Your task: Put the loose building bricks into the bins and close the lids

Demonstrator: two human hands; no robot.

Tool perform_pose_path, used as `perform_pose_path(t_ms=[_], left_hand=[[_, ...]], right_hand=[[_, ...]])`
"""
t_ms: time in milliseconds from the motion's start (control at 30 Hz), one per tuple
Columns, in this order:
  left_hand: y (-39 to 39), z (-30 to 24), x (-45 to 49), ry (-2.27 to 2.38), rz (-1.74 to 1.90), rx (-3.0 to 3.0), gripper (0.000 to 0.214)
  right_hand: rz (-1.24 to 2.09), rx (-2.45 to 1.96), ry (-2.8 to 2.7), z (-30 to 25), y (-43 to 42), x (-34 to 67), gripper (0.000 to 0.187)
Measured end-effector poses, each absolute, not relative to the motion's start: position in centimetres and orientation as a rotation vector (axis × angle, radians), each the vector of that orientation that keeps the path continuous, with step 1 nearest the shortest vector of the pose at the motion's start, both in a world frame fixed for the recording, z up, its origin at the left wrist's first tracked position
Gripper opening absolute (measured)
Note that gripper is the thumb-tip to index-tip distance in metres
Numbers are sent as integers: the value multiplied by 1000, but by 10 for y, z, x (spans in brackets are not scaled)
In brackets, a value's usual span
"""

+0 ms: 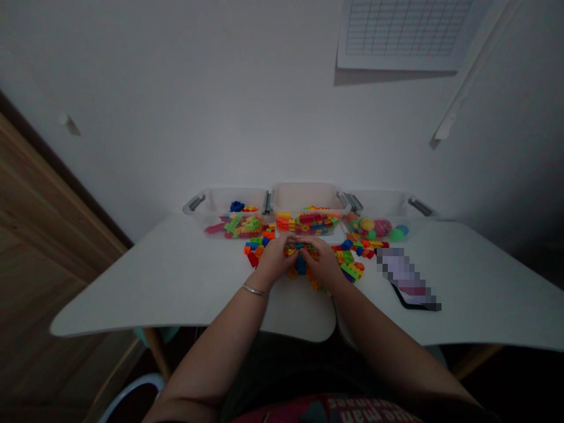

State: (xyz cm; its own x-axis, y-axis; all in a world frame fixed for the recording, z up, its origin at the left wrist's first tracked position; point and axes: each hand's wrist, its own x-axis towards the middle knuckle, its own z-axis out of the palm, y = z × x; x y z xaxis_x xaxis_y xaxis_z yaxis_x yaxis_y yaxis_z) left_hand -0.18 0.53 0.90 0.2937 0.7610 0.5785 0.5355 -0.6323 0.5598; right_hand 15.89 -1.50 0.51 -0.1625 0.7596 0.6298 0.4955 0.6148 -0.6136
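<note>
My left hand [277,257] and my right hand [323,260] meet over a heap of small coloured plastic bricks [350,264] on the white table [176,282]. Both hands are closed, fingertips together, on a small cluster of joined bricks [300,249] held between them. A thin bracelet [254,289] circles my left wrist. More loose bricks [256,247] lie to the left of my left hand.
Three clear plastic bins stand against the wall: the left bin [211,205] and middle bin [304,197] hold bricks, the right bin [392,205] holds coloured balls. A flat dark phone-like object [412,296] lies at right. A wooden door [39,247] is at left.
</note>
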Motion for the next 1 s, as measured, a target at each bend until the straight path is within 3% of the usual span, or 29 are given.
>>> perform_pose_path(t_ms=[300,767,1000], left_hand=[[4,9,2,1183,1294,2218,41],[4,11,-1,1137,1274,2311,21],[9,7,-8,1084,1173,2496,16]], right_hand=[[308,-1115,-1719,-2,-12,162,19],[129,-1106,-1519,27,3,190,29],[-155,-1268,-1480,55,35,223,29]])
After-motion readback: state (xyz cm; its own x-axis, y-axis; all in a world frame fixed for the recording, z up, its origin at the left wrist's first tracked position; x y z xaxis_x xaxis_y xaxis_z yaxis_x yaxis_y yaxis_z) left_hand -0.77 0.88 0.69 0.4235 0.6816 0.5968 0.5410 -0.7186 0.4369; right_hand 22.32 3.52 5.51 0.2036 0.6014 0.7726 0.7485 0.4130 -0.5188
